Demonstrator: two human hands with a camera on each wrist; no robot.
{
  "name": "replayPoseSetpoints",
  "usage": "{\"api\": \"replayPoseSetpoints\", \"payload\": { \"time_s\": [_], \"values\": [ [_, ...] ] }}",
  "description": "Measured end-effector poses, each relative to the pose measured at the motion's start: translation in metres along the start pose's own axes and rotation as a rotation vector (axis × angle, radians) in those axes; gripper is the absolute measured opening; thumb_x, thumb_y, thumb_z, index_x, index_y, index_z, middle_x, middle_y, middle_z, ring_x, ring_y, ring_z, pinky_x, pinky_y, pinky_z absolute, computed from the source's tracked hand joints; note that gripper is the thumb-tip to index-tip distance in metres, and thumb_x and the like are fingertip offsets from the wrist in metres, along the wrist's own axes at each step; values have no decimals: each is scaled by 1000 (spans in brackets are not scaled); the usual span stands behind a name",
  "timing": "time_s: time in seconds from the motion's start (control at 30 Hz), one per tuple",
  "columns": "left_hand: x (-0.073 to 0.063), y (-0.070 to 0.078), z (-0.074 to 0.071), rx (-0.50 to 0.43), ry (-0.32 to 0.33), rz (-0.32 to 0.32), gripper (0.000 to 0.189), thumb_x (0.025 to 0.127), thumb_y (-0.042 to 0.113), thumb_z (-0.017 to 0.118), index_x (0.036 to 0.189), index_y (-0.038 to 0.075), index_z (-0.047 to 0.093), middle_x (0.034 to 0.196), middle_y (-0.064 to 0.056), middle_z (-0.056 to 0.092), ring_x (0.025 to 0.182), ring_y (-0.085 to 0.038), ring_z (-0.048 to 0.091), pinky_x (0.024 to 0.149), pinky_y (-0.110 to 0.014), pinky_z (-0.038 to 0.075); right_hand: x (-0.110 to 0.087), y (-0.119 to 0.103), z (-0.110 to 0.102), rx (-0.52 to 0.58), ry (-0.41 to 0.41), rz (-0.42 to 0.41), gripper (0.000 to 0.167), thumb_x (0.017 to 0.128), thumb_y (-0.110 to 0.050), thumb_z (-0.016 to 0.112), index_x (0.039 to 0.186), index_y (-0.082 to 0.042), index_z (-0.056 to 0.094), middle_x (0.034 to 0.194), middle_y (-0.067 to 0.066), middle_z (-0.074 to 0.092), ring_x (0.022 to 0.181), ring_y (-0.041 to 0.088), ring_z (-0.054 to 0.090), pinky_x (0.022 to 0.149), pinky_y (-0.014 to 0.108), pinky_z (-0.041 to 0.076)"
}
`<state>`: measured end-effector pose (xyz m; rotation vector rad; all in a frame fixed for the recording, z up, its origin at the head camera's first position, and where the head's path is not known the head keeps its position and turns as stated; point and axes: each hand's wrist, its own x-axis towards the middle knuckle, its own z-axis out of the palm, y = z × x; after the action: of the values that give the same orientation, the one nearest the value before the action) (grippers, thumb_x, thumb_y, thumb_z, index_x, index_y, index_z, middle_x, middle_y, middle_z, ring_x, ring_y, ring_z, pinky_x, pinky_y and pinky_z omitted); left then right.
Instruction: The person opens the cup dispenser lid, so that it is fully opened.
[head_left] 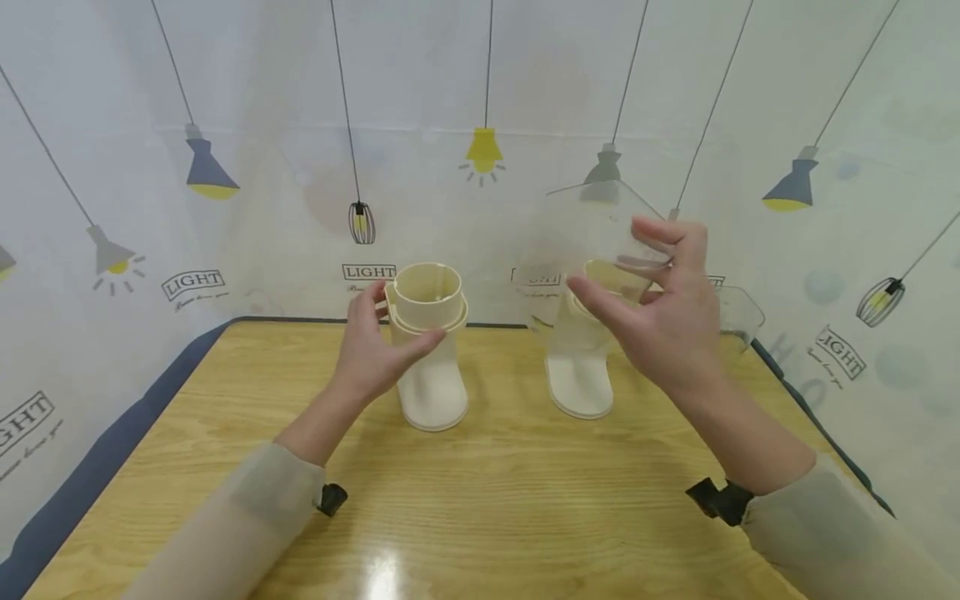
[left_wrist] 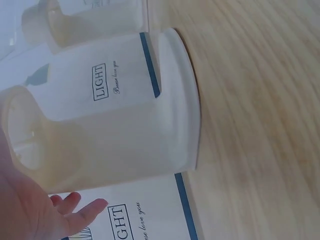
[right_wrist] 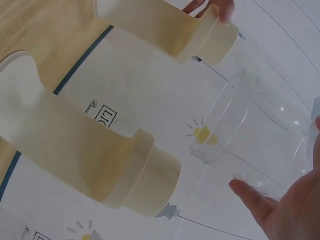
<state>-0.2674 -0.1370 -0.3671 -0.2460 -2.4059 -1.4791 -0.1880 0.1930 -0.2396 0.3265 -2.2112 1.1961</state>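
On the left of the table stands a cream plastic stand [head_left: 429,392] with a round collar on top and a flat rounded foot. My left hand [head_left: 378,346] grips it around the collar, thumb in front and fingers at the far left side. A second, matching stand [head_left: 579,383] stands upright to its right. My right hand [head_left: 675,308] holds a clear plastic container [right_wrist: 255,135], thumb and fingers spread around its wall. In the right wrist view, the container's wide rim is apart from the near stand's top [right_wrist: 152,185]. In the head view, the container partly covers that stand.
Both stands are on a wooden table [head_left: 480,500] with a dark blue edge strip at the back. Behind it hangs a pale cloth [head_left: 420,75] printed with lamps and words. Something clear and angular [head_left: 738,312] shows right of my right hand.
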Motion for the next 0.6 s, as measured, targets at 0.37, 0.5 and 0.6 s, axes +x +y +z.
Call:
{"api": "replayPoseSetpoints", "payload": {
  "time_s": [0.37, 0.5, 0.6],
  "values": [
    [3, 10, 8, -12, 9, -72, 125, 76, 61, 96, 170, 16, 27, 157, -14, 44, 139, -32, 50, 115, -57, 52, -32, 24, -40, -80, 13, 36, 81, 88, -23, 94, 151, -15, 44, 156, -5, 60, 98, -1, 67, 65, 12, 49],
    [4, 10, 7, -28, -8, -60, 124, 78, 57, 96, 170, 14, 26, 158, -16, 44, 140, -33, 50, 116, -57, 51, -41, 29, -55, -84, 32, 45, 81, 87, -15, 95, 151, -20, 46, 145, -6, 66, 91, -5, 70, 63, 11, 50],
    [6, 9, 5, -33, -24, -59, 124, 79, 56, 96, 171, 14, 25, 160, -17, 43, 142, -35, 49, 118, -59, 50, -48, 35, -65, -84, 37, 73, 81, 86, -14, 94, 151, -23, 46, 144, -11, 65, 96, -9, 71, 63, 10, 51]
  ]
}}
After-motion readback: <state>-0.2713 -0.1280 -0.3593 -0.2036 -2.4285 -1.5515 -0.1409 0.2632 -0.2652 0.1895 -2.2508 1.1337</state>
